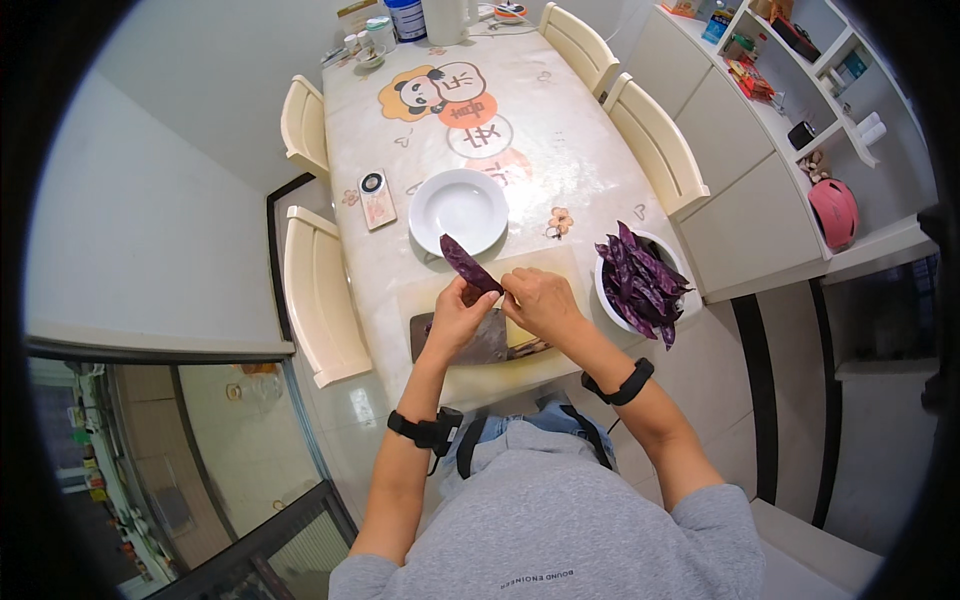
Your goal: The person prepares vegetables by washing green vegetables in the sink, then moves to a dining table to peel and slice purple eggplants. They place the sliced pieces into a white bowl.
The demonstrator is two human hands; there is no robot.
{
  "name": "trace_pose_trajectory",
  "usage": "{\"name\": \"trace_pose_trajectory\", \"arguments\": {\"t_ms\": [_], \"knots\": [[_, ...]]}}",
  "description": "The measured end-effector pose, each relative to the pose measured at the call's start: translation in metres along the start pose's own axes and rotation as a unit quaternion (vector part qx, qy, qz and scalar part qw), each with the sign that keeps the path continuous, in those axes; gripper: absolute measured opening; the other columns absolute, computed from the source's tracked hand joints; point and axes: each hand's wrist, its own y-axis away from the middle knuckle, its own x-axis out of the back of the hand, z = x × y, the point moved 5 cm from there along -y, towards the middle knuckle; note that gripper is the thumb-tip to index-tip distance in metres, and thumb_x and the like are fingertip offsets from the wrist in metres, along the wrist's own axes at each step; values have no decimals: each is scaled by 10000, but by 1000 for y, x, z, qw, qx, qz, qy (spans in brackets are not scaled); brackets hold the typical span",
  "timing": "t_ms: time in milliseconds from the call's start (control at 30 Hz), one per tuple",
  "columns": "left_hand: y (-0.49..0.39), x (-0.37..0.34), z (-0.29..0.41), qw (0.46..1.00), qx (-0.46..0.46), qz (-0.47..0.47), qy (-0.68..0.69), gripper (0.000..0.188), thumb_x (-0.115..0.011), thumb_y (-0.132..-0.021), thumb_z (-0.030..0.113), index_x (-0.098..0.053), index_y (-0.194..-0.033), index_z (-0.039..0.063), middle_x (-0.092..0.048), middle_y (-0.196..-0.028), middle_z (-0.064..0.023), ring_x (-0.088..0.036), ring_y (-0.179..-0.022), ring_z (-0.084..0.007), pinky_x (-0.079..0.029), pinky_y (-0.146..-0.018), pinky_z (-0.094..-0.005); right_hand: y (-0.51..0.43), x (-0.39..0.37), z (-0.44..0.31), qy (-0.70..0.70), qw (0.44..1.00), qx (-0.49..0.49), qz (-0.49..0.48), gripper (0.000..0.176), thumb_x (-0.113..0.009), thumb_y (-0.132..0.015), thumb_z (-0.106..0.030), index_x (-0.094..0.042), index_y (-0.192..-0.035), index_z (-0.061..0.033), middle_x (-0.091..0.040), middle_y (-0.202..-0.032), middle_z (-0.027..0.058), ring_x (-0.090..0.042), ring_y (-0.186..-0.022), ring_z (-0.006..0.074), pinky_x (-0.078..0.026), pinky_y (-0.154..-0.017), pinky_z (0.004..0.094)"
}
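Observation:
A long, flat purple bean pod (466, 264) is gripped in my left hand (459, 313), its far tip reaching over the near rim of a white plate (459, 204). The fingertips of my right hand (543, 298) pinch the pod's near end. Beneath my hands a cleaver (480, 341) lies on a pale cutting board (551, 262), its dark wide blade to the left and its worn handle (529, 348) to the right. A small purple bit (428, 328) shows by the blade's left end. To the right, a white bowl (601, 289) is heaped with purple bean pods (643, 277).
A phone (377, 199) lies left of the plate on the patterned tablecloth (570, 142). Cream chairs (322, 292) line both long sides. A white pitcher (445, 22), a blue can (407, 19) and small jars stand at the far end. Shelves with a pink helmet (832, 214) are at right.

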Motion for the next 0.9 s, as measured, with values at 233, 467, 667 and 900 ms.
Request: {"name": "trace_pose_trajectory", "arguments": {"t_ms": [233, 467, 667, 900], "knots": [[1, 6, -2, 999, 4, -43, -21, 233, -720, -861, 111, -613, -1050, 27, -637, -858, 7, -571, -756, -61, -460, -669, -217, -8, 21, 10, -15, 999, -35, -3, 71, -643, -780, -91, -585, -787, -51, -591, -714, 106, -618, -668, 291, -486, -590, 392], [3, 9, -8, 999, 22, -44, 6, 247, -702, -881, 139, -600, -1080, 33, -632, -899, 6, -572, -799, -80, -471, -721, -244, -1, 39, 86, -44, 987, -148, 37, 87, -653, -825, -164, -655, -806, -79, -655, -722, 126, -643, -668, 327, -497, -598, 420], [5, 1, -11, 990, 75, -48, 110, 242, -666, -921, 190, -577, -1108, 64, -616, -948, -8, -583, -878, -102, -482, -786, -269, 3, 16, 152, 150, 967, -198, -55, 165, -654, -840, -123, -658, -1002, -92, -657, -955, 129, -655, -836, 312, -514, -671, 429], [2, -7, -8, 983, 95, -48, 152, 207, -628, -946, 190, -566, -1113, 85, -612, -959, -7, -590, -898, -109, -480, -795, -279, 2, -14, 62, -377, 908, -164, -85, 197, -702, -873, -201, -713, -933, -14, -690, -829, 93, -607, -713, 153, -502, -691, 299]]}}
